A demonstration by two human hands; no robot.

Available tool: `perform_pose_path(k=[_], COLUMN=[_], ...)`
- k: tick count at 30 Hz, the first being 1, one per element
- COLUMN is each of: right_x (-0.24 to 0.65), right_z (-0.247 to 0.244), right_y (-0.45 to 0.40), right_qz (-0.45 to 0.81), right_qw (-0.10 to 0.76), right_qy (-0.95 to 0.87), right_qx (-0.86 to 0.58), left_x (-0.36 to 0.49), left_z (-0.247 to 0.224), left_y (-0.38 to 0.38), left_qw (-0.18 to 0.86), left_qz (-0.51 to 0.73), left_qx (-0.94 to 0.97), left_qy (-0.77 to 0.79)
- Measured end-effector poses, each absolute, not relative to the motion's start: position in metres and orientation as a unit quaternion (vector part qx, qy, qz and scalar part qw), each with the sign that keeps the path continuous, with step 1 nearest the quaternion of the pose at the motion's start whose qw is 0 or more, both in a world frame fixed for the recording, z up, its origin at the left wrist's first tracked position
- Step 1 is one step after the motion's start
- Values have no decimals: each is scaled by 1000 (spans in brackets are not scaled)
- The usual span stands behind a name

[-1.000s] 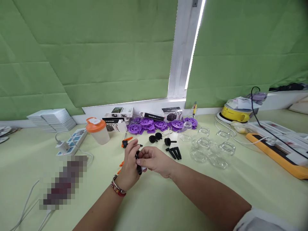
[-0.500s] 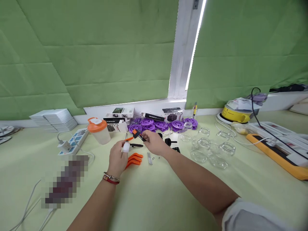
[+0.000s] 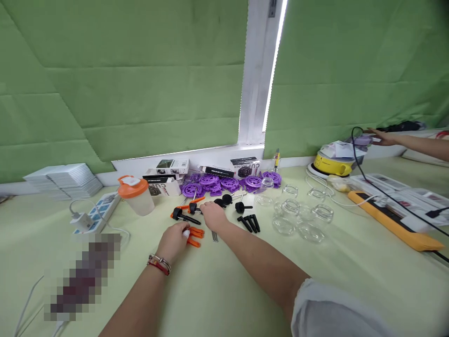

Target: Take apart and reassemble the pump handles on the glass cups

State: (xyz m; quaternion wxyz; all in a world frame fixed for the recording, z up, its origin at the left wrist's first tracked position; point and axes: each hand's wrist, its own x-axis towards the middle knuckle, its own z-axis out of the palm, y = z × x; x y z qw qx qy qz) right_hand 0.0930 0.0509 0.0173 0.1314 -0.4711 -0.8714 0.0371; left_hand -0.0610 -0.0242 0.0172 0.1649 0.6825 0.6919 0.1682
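My left hand (image 3: 173,243) is closed, with a small white piece (image 3: 186,232) at its thumb and fingertips. It is right beside several orange curved levers (image 3: 196,232) lying on the table. Farther forward, my right hand (image 3: 214,216) has its fingers closed at the near end of a black-and-orange handle part (image 3: 193,208) on the table; its fingertips are partly hidden. A similar black-and-orange handle part (image 3: 184,216) rests between the two hands. Thin metal rods (image 3: 214,236) lie under my right wrist. Black grips (image 3: 249,223) and a black knob with a shaft (image 3: 240,206) are right of it.
Purple wheel-like pieces (image 3: 209,180) and printed boxes (image 3: 163,186) line the back. Clear glass jars (image 3: 285,220) stand right. An orange-lidded shaker cup (image 3: 136,195) and power strip (image 3: 105,208) are left. Another person's hand (image 3: 380,137) reaches in at far right.
My right hand has lowered the black-and-orange part to the table. My left hand has moved nearer me, beside the orange levers. Another person's arm has entered at the right.
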Motion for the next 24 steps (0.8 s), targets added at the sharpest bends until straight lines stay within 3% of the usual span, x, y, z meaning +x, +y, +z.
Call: perform_pose_path(k=[4, 9, 13, 18, 24], right_x=[118, 181, 224, 238, 227], right_z=[24, 39, 35, 26, 21], right_y=[49, 39, 24, 26, 55], right_qz=[26, 82, 116, 68, 84], right_qw=[150, 242, 219, 263, 165], right_qy=[-873, -794, -776, -750, -751], right_qx=[-464, -551, -580, -604, -634], left_x=[-61, -59, -57, -57, -60], left_z=[18, 19, 20, 13, 5], left_y=[-24, -24, -25, -23, -21], left_qw=[168, 174, 171, 202, 220], left_qz=[170, 164, 170, 235, 295], left_qx=[676, 662, 666, 686, 685], left_qy=[697, 710, 706, 658, 629])
